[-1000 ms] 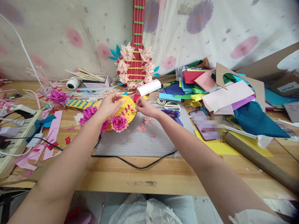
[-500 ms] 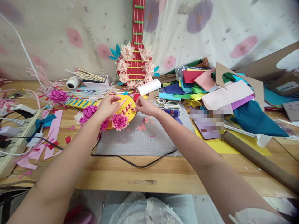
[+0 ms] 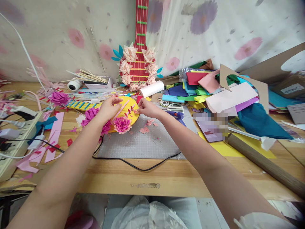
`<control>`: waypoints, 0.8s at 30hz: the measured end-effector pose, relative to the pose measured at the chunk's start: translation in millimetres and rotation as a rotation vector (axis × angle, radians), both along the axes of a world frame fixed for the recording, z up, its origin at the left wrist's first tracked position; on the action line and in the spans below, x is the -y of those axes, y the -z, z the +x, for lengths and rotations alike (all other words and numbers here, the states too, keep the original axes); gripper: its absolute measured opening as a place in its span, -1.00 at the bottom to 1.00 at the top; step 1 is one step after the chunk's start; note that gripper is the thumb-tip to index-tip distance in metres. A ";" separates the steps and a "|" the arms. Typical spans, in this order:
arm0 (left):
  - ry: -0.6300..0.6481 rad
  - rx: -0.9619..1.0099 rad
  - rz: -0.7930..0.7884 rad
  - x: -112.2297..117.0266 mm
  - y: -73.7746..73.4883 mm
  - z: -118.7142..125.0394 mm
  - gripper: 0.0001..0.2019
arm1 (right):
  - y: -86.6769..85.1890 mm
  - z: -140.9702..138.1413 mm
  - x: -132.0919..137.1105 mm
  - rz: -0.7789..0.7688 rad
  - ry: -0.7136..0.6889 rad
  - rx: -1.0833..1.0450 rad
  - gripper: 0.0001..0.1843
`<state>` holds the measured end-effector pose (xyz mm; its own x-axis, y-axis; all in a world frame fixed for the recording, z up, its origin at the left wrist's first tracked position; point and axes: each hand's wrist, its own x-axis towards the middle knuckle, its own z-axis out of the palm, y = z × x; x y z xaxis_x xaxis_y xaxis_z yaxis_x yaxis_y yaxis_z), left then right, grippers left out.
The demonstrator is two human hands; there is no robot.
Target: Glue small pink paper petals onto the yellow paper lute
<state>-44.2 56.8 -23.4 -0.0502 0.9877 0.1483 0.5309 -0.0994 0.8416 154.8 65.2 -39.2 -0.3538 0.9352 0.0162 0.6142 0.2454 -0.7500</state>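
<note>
A yellow toy guitar [image 3: 123,111] lies near the middle of the desk [image 3: 114,183], neck toward the left end, body partly over the gray cutting mat [image 3: 140,148]; magenta paper flowers [image 3: 122,124] cluster along its near side, and short red pieces [image 3: 129,111] sit on the body. The left hand [image 3: 108,109] arches over the body with fingers curved, beside a pink strip [image 3: 122,107]; whether it grips anything I cannot tell. The right hand [image 3: 149,108] is at the body's right rim, fingertips drawn close together by a small pink piece [image 3: 136,111]; I cannot tell whether they pinch it. Pink petals [image 3: 144,130] lie on the mat; a blue glue gun [image 3: 177,115] and scissors [image 3: 176,108] lie right of the right hand; a red guitar [image 3: 138,68] stands upright at the desk's back edge.
</note>
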 end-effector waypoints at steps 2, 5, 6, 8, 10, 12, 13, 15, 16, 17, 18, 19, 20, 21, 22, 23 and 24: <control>-0.006 -0.010 -0.002 -0.1 -0.5 0.0 -0.81 | 0.1 -0.2 -0.1 0.006 -0.003 -0.002 -0.78; 0.000 -0.005 0.002 -1.0 0.1 -0.1 -0.81 | 0.2 -1.3 -0.9 -0.003 -0.002 -0.002 -0.75; 0.001 -0.001 0.004 -1.4 0.8 -0.2 -0.82 | 0.1 -1.8 -1.3 -0.008 -0.003 -0.002 -0.75; 0.002 0.006 0.007 -2.3 2.5 -0.8 -0.82 | -0.3 -2.4 -1.7 -0.012 -0.004 0.000 -0.75; 0.001 0.009 0.010 -3.2 4.2 -1.5 -0.81 | -1.2 -2.1 -1.4 -0.006 -0.003 -0.003 -0.78; 0.003 0.011 0.013 -3.7 5.2 -2.3 -0.81 | -2.1 -0.5 -0.2 -0.018 -0.001 -0.036 -0.83; 0.002 0.011 0.014 -3.9 5.3 -2.6 -0.82 | -2.2 0.9 0.7 -0.039 -0.006 -0.067 -0.85; -0.001 0.012 0.014 -3.9 5.0 -3.0 -0.82 | -1.3 4.6 3.1 -0.075 -0.033 -0.148 -0.84; -0.007 0.012 0.016 -3.8 4.6 -3.1 -0.83 | -0.1 6.7 4.4 -0.076 -0.059 -0.190 -0.81; -0.012 0.012 0.017 -3.6 4.2 -3.0 -0.83 | 1.6 8.7 5.8 -0.062 -0.088 -0.225 -0.77; -0.016 0.011 0.018 -3.3 3.9 -2.8 -0.84 | 3.7 10.5 7.2 -0.031 -0.116 -0.249 -0.73; -0.019 0.011 0.017 -2.9 3.6 -2.4 -0.84 | 6.2 11.9 8.5 0.008 -0.138 -0.261 -0.70; -0.022 0.011 0.014 -2.5 3.5 -1.9 -0.84 | 8.7 12.8 9.8 0.047 -0.151 -0.262 -0.69; -0.023 0.011 0.011 -2.2 3.5 -1.3 -0.84 | 11.3 13.1 10.9 0.080 -0.155 -0.255 -0.69; -0.025 0.013 0.005 -2.0 3.7 -0.6 -0.84 | 13.6 12.9 12.0 0.108 -0.149 -0.242 -0.70; -0.026 0.017 -0.002 -1.9 4.1 0.0 -0.85 | 15.6 12.2 13.0 0.130 -0.136 -0.227 -0.71; -0.026 0.022 -0.007 -1.9 4.5 0.5 -0.85 | 17.1 11.1 13.8 0.147 -0.117 -0.211 -0.72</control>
<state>-43.8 58.7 -27.9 -0.0793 0.9870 0.1399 0.5145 -0.0797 0.8538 165.9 51.4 -56.3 -0.4338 0.8703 0.2331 0.4095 0.4209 -0.8094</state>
